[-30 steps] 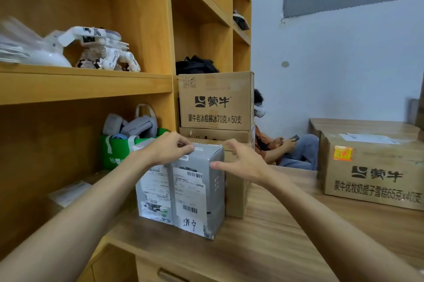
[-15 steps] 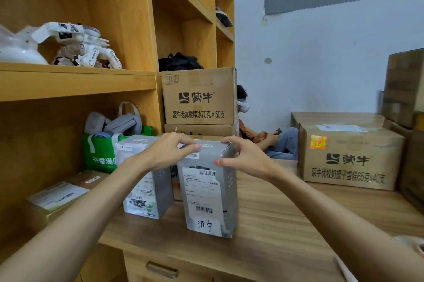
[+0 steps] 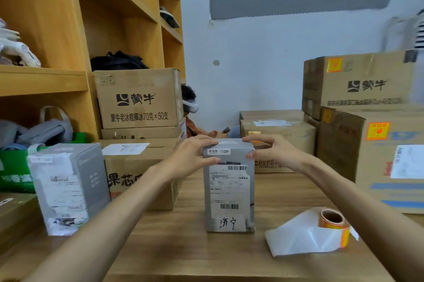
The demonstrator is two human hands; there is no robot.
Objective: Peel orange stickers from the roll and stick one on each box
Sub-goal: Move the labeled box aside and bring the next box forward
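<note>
Wooden desk [image 3: 183, 247]: left hand [image 3: 192, 155], right hand [image 3: 273, 150] grip grey box [image 3: 229, 190] top, fingers curled.

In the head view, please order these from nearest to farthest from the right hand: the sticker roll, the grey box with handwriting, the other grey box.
1. The grey box with handwriting: centre; the right hand holds its top.
2. The sticker roll: to the right, nearer the camera.
3. The other grey box: far left.
</note>
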